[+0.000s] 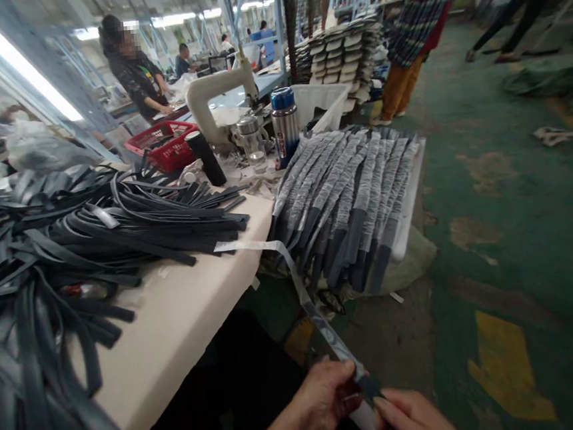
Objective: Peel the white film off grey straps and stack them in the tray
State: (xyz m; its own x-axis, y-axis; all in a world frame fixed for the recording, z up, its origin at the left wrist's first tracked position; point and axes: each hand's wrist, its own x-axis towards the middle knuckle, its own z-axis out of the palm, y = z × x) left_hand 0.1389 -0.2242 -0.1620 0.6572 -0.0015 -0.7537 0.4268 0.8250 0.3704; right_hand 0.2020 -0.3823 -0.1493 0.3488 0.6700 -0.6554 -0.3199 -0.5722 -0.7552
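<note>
My left hand (327,395) pinches a dark grey strap (333,335) over the floor, below the table edge. Close beside it, my right hand (409,415) grips the same strap near its lower end. A pale, translucent film strip (291,268) runs along the strap, and its far end lies on the table corner. More film hangs between and under my hands. To the left, a big pile of dark straps (157,226) covers much of the table. Beyond my hands, several straps wrapped in wrinkled clear film (343,176) lie side by side on a white surface.
On the cream table (175,318) stand a steel thermos (285,125), a glass jar (252,141), a black cylinder (205,158) and a red basket (165,145). A sewing machine (207,108) is behind them. Other people work or stand farther off. Green floor (471,259) lies right.
</note>
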